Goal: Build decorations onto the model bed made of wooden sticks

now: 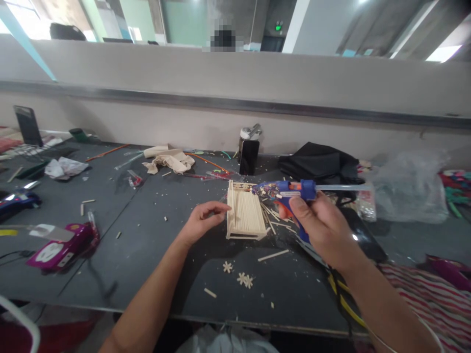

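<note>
A small wooden rack (pixel 248 211) made of thin sticks lies on the dark counter (pixel 147 260), in the middle of the scene and between the two hands. Its long axis runs from near to far, and the sticks of its flat middle run the same way, with crosspieces at the near and far ends.

The right hand (pixel 322 223) is wrapped around the handle of a blue glue gun (pixel 307 188). The gun lies almost level, its long axis running left to right — the nozzle points left, over the far end of the rack, and a clear glue stick (pixel 342 187) juts from its back toward the right. Holding it this way probably keeps the tip over the rack while the forearm stays off to the right, out of the way.

The left hand (pixel 202 221) is at the rack's left edge, fingers partly curled and thumb close below them. It seems placed there to steady that side, though I cannot tell whether it pinches the edge or only rests beside it.

Loose sticks (pixel 283 224) lie just right of the rack, likely left there to be within reach. Nearer lie a single stick (pixel 273 255) and small star-shaped pieces (pixel 227 267), set apart from the rack. At the far side a phone (pixel 249 157) stands upright — apparently leaning on a container (pixel 245 133) behind it.
</note>
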The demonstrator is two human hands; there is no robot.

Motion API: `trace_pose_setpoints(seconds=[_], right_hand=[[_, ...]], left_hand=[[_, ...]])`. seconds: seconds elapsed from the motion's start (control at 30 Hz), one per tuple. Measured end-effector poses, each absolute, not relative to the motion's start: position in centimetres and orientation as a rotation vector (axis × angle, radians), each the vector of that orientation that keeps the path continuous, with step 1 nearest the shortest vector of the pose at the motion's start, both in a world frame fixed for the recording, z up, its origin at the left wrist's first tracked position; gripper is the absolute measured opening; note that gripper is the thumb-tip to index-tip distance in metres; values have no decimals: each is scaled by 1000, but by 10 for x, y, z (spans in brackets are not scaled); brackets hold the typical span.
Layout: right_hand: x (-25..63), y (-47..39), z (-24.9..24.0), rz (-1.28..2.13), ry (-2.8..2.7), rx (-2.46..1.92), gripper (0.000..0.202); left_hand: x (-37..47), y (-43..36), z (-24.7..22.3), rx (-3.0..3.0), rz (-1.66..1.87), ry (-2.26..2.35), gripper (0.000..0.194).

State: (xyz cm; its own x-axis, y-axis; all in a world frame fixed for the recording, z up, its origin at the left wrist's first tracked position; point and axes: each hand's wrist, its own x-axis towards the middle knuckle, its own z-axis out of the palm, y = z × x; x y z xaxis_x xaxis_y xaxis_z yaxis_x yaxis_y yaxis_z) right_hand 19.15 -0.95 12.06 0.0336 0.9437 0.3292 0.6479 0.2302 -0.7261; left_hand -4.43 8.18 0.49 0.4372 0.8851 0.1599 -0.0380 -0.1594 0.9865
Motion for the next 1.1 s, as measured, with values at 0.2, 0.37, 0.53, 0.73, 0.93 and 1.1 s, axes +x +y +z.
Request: trace_pose_setpoints(seconds=[0.2,0.37,0.53,0.73,0.93,1.1], right_hand=[[191,20,121,456,-1705,-1518,36],[187,54,111,462,-1733,-1527,36],[186,74,99,478,-1720,-1516,39],[184,79,89,514,-1707,-1493,35],[182,85,82,520,-1707,-1533,34],[183,87,82,515,-1720,-1547,34]], left_hand=[[-30,111,-3,1190,1306,930,31],[-12,145,-3,1111,1330,659,53],[-1,158,-10,1061,1294,523,55],[0,160,-16,1047,1322,533,57],[4,162,-24,1026,1340,564,59],[9,161,-25,1006,1338,601,61]])
